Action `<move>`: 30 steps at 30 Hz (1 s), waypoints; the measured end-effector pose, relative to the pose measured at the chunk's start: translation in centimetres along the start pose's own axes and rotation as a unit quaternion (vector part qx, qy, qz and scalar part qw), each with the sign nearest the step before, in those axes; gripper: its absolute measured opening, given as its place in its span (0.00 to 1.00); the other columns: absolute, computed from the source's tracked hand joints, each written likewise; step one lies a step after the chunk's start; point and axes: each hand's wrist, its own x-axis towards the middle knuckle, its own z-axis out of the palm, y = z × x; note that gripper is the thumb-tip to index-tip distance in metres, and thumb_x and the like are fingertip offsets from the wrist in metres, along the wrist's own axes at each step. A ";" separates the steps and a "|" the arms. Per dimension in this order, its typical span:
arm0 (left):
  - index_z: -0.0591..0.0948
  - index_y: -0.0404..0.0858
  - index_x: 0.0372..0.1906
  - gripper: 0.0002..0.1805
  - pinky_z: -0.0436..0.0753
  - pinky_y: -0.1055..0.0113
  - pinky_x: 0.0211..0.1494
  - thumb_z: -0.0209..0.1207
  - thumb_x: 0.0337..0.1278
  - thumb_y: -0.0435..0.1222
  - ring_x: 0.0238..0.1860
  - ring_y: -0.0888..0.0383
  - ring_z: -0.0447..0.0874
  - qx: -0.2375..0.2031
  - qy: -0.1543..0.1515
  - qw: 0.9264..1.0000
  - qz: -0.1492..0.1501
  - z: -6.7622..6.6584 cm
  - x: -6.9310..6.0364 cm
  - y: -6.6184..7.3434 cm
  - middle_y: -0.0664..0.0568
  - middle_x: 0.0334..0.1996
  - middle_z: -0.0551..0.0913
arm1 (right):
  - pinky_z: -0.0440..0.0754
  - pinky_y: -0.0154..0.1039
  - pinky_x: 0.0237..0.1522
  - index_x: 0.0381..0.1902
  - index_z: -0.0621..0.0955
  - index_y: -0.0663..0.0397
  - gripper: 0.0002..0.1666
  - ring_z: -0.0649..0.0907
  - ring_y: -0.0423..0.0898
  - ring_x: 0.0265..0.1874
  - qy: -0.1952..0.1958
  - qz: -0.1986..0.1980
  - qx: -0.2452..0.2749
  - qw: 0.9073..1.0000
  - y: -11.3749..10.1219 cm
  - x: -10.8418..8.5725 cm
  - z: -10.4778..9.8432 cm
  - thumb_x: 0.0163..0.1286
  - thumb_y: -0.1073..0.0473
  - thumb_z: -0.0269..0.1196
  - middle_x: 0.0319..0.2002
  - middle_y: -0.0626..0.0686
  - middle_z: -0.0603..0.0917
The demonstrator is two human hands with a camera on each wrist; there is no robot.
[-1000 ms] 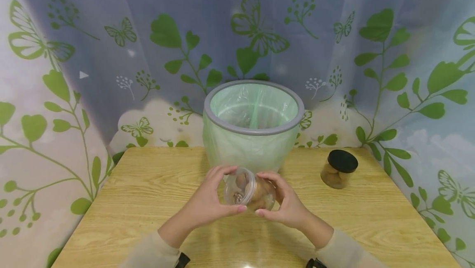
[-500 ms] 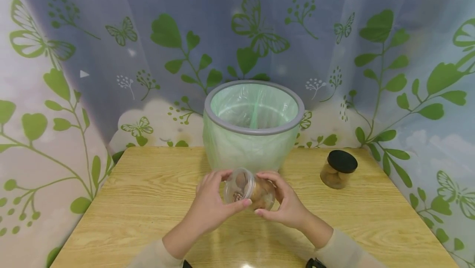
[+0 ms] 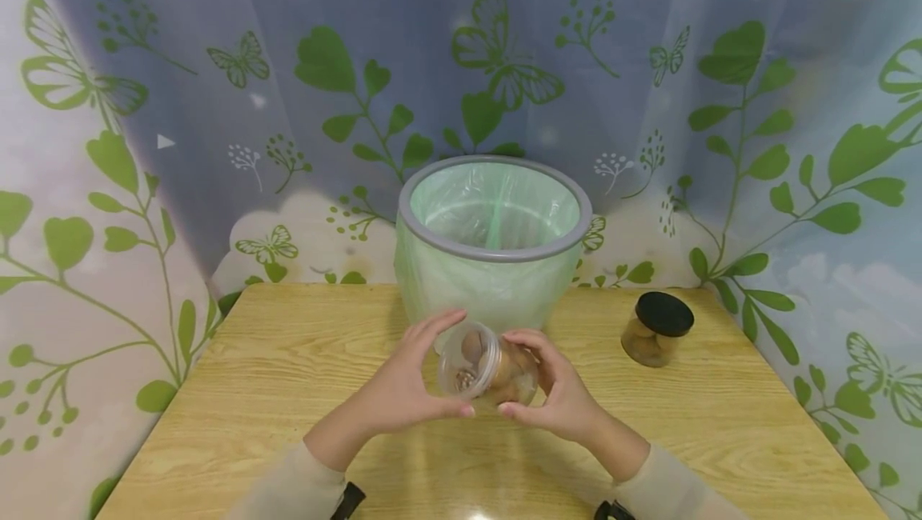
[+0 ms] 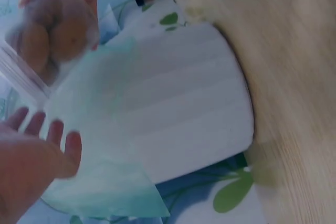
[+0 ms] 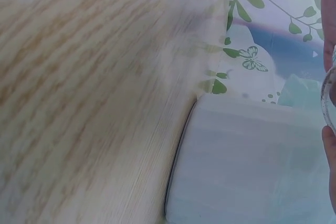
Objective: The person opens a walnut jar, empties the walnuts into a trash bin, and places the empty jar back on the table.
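A clear jar (image 3: 515,376) with round brown pieces inside lies tilted on its side in the air, in front of the bin. My right hand (image 3: 558,396) grips its body between thumb and fingers, from the right. At the jar's left stands a clear ridged end (image 3: 461,364); whether a lid covers it I cannot tell. My left hand (image 3: 399,388) is spread around that end, its fingers apart from the plastic. The left wrist view shows a gap between the left fingers (image 4: 55,132) and the jar. In the right wrist view only slivers of hand and jar appear.
A bin (image 3: 475,292) with a grey rim and pale green liner stands behind the hands on the wooden table (image 3: 288,368). To the right is a second jar (image 3: 651,340) with a black lid and similar brown pieces. A patterned curtain (image 3: 403,16) hangs behind.
Half a second ago the left fingers and thumb lay on the jar's ridged end; now they are spread away from it. The right hand keeps its grip, barely moved.
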 end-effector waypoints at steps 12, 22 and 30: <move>0.59 0.52 0.79 0.58 0.60 0.34 0.69 0.80 0.41 0.46 0.75 0.48 0.55 -0.034 -0.076 0.996 0.034 -1.2 0.8 -1.0 0.56 0.75 0.59 | 0.72 0.38 0.64 0.67 0.65 0.69 0.47 0.72 0.46 0.64 -0.002 0.015 0.007 1.000 -0.1 -0.2 0.3 0.52 0.75 0.75 0.64 0.55 0.70; 0.62 0.49 0.77 0.54 0.62 0.38 0.69 0.78 0.43 0.50 0.74 0.51 0.57 -0.011 -0.036 0.999 0.031 -0.5 0.6 -0.8 0.58 0.73 0.62 | 0.75 0.38 0.62 0.68 0.65 0.67 0.47 0.72 0.46 0.64 0.000 0.025 0.005 1.000 -0.2 -0.3 0.2 0.52 0.76 0.74 0.64 0.55 0.70; 0.65 0.46 0.75 0.52 0.64 0.41 0.69 0.76 0.44 0.54 0.72 0.52 0.60 0.027 0.011 1.000 0.007 0.2 0.1 -0.1 0.56 0.70 0.66 | 0.74 0.39 0.63 0.68 0.65 0.68 0.48 0.72 0.46 0.64 -0.001 0.015 -0.003 1.000 0.0 -0.3 0.2 0.50 0.78 0.74 0.64 0.59 0.69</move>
